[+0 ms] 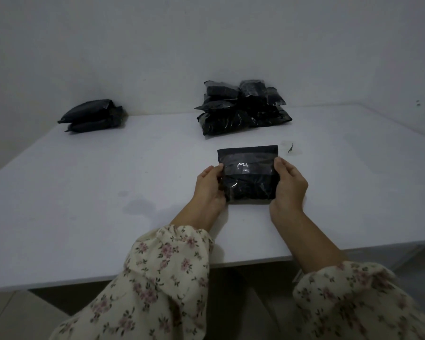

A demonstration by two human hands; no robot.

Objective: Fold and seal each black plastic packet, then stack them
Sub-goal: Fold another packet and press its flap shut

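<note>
A black plastic packet point(249, 175) lies flat on the white table point(108, 204), its top flap standing open towards the far side. My left hand point(210, 187) grips its left edge, thumb on top. My right hand point(288, 186) grips its right edge the same way. A loose heap of several black packets point(241, 109) sits behind it by the wall. At the far left, a small stack of black packets point(93, 115) rests near the table's back edge.
A small dark scrap point(290, 148) lies on the table just right of the held packet. The white wall point(206, 45) runs along the back. The table's front edge passes under my floral sleeves point(167, 278).
</note>
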